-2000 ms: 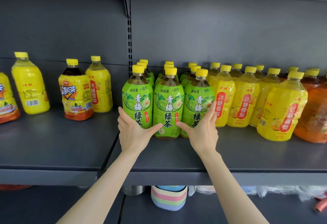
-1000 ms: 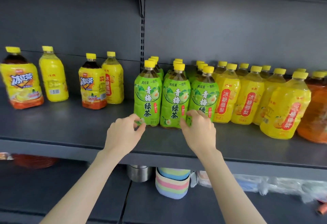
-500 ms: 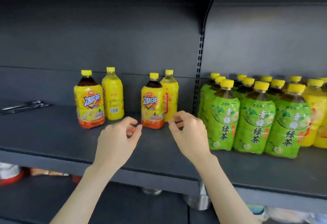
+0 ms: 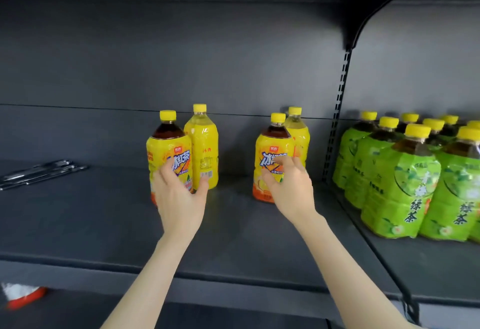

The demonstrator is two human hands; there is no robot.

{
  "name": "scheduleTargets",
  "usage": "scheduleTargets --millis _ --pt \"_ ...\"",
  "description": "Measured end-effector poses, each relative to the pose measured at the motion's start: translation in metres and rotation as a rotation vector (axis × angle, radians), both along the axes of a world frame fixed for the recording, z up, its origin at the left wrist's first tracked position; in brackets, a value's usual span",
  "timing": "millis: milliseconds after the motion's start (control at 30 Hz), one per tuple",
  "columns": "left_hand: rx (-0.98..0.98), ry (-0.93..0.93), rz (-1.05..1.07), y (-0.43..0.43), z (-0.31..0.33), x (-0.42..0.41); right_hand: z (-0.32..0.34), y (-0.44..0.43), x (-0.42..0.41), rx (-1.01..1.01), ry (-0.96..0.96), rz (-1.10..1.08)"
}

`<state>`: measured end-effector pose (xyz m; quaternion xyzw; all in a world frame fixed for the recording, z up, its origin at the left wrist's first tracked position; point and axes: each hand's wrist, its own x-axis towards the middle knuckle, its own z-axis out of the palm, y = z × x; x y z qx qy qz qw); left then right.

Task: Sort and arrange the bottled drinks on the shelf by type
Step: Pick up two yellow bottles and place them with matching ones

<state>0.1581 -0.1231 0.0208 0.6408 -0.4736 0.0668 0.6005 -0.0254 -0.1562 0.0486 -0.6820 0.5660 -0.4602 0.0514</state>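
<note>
Left hand (image 4: 179,198) and right hand (image 4: 288,188) each touch a yellow-capped plastic bottle of dark iced tea on a grey metal shelf (image 4: 78,224).

The left tea bottle (image 4: 166,152) and right tea bottle (image 4: 271,152) stand upright mid-shelf, wrapped in glossy yellow-orange labels. Full, they are probably heavy and slick; the label waist looks the surest hold. Left fingers (image 4: 168,175) lie spread open over the label; right fingers (image 4: 289,170) rest bent on theirs, grip unclear. A yellow drink bottle (image 4: 205,141) stands at one o'clock behind each. Green-labelled tea bottles (image 4: 400,180) crowd three o'clock; silvery metal pieces (image 4: 39,172) lie at nine o'clock.
</note>
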Motion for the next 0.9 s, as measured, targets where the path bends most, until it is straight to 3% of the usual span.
scheduleTargets --millis 167,367,567,800,900 --pt "0.086 0.179 0.087 -0.032 0.006 0.035 -0.003 -0.031 0.007 -0.016 -0.086 -0.135" --pt "0.172 0.347 -0.124 -0.059 0.005 0.064 -0.007 -0.054 0.020 0.112 -0.291 -0.078" --pt "0.255 0.312 -0.321 -0.057 0.012 0.089 -0.002 -0.060 0.032 0.209 -0.228 -0.257" --pt "0.229 0.403 -0.539 -0.046 0.008 0.086 -0.012 -0.046 0.059 0.202 -0.343 -0.088" --pt "0.242 0.384 -0.615 -0.040 0.007 0.078 -0.016 -0.034 0.067 0.217 -0.503 0.041"
